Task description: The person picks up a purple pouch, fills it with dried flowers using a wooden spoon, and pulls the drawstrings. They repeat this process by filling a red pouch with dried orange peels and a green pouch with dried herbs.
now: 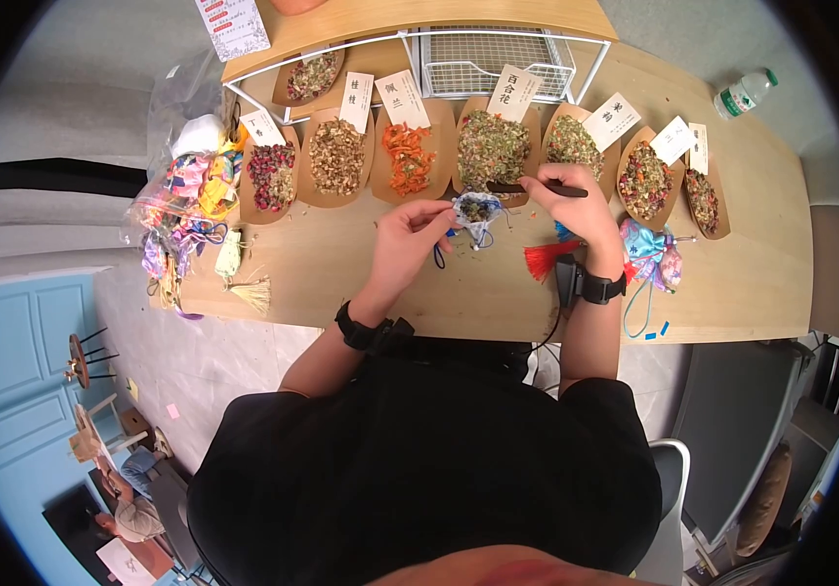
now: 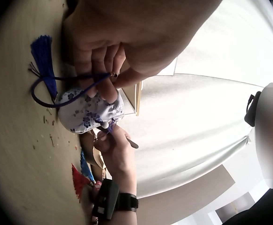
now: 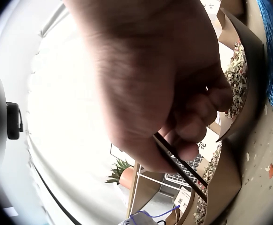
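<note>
A small white pouch with a blue floral pattern (image 1: 479, 232) (image 2: 75, 116) stands open at the top, dark dried bits inside. My left hand (image 1: 402, 249) (image 2: 127, 42) pinches its rim from the left, and a blue cord loops by those fingers in the left wrist view. In my right hand (image 1: 586, 207) (image 3: 150, 84) is a dark slender tool (image 1: 568, 189) (image 3: 188, 167), its two thin arms visible in the right wrist view. The tool's far end lies right of the pouch, above the near edge of a tray of green herb mix (image 1: 494, 145).
Labelled paper trays of dried herbs, one with orange pieces (image 1: 409, 161), line the table's back before a white wire rack (image 1: 498, 73). Colourful pouches (image 1: 207, 181) lie left. A red tassel (image 1: 545, 260) and more pouches (image 1: 646, 246) lie right; a bottle (image 1: 745, 95) stands back right.
</note>
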The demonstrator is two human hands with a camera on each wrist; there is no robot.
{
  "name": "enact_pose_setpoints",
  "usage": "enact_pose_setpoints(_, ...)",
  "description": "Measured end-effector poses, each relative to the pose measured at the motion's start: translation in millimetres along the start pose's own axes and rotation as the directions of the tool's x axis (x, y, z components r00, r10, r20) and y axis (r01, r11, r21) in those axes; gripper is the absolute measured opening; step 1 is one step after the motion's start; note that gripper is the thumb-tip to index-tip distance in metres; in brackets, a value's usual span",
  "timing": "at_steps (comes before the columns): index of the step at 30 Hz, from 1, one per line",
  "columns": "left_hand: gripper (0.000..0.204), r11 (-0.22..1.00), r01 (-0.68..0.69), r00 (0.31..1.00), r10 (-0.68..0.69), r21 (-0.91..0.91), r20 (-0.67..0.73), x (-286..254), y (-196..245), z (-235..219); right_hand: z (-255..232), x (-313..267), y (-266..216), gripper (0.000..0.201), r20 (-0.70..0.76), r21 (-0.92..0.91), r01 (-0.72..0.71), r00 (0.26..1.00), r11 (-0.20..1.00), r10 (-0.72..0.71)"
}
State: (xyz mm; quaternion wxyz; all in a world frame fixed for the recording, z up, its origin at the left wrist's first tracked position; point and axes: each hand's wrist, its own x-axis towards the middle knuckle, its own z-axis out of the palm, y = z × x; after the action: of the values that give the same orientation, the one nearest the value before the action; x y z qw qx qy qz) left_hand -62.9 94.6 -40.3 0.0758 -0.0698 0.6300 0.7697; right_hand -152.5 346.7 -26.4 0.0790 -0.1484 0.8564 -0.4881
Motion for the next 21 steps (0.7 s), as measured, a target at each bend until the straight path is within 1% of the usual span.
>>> enact_pose_setpoints(6, 0.021, 1.000, -0.008, 1.000, 0.008, 0.009, -0.004, -1, -1, 0, -1, -1, -3, 0.029, -0.013, -0.001, -0.049, 0.999, 0.999, 0.049)
enact_pose_setpoints(9, 0.021, 1.000, -0.007, 1.000, 0.007, 0.009, -0.010, -2, 0, 1, -1, 1, 3, 0.028, -0.051, 0.095, -0.004, 0.999, 0.995, 0.009)
enact_pose_setpoints(12, 0.021, 1.000, -0.010, 1.000, 0.010, -0.003, -0.011, -2, -2, 1, -5, 1, 5, 0.028, -0.082, 0.166, -0.036, 0.995, 0.985, 0.051)
enact_pose_setpoints(15, 0.021, 1.000, -0.015, 1.000, 0.015, -0.020, -0.007, -1, -3, 1, -8, 1, 14, 0.028, -0.036, 0.340, -0.029, 0.998, 0.940, 0.044)
enact_pose_setpoints(18, 0.021, 1.000, -0.016, 1.000, 0.015, -0.022, -0.006, -1, -3, 1, -14, -5, -7, 0.027, 0.050, 0.379, -0.001, 0.999, 0.925, -0.020)
enact_pose_setpoints(21, 0.021, 1.000, -0.014, 1.000, 0.014, -0.015, -0.004, -1, -3, 1, -12, -6, -5, 0.027, 0.139, 0.330, 0.029, 0.987, 0.944, -0.079)
